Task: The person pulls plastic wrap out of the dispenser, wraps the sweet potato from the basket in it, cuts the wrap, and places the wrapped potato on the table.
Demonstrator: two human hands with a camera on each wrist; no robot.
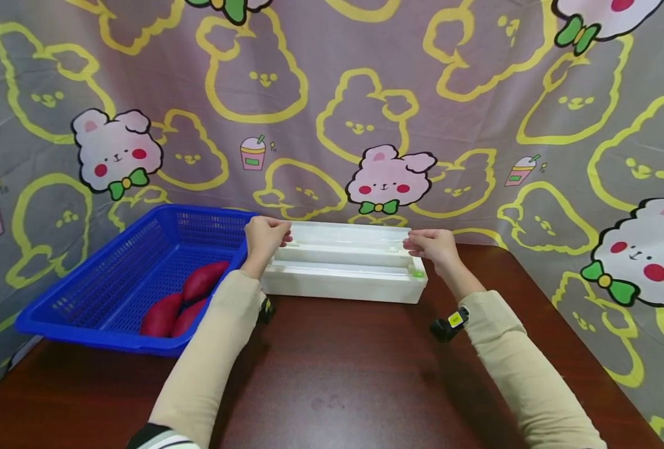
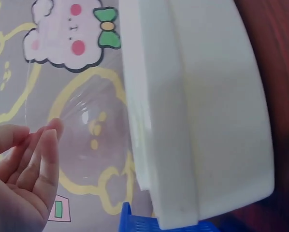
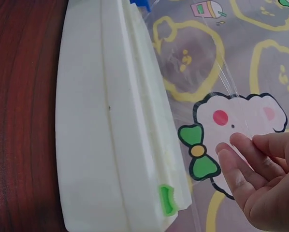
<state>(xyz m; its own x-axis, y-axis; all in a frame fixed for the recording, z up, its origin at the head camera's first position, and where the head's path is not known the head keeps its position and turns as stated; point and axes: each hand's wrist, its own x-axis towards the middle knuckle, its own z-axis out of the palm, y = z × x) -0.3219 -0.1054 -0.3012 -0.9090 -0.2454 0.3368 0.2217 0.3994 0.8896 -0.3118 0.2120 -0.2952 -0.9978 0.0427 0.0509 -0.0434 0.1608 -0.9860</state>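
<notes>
A long white cling film dispenser [image 1: 340,287] stands on the table, its top showing lengthwise troughs. Clear cling film [image 2: 89,145] stretches up from it, its sheen visible in both wrist views. With thumb and fingertips my left hand [image 1: 266,240] pinches one corner of the film above the dispenser's left end. At the opposite end my right hand [image 1: 435,246] pinches the other corner, and the film [image 3: 202,58] spans between both hands. A green slide cutter [image 3: 167,199] sits at the right end of the dispenser's front edge.
Left of the dispenser stands a blue plastic basket [image 1: 113,341] holding three red sweet potatoes [image 1: 161,315]. The brown wooden table [image 1: 332,374] spreads in front. A cartoon-printed curtain [image 1: 321,56] hangs right behind. Each wrist wears a small black camera [image 1: 443,330].
</notes>
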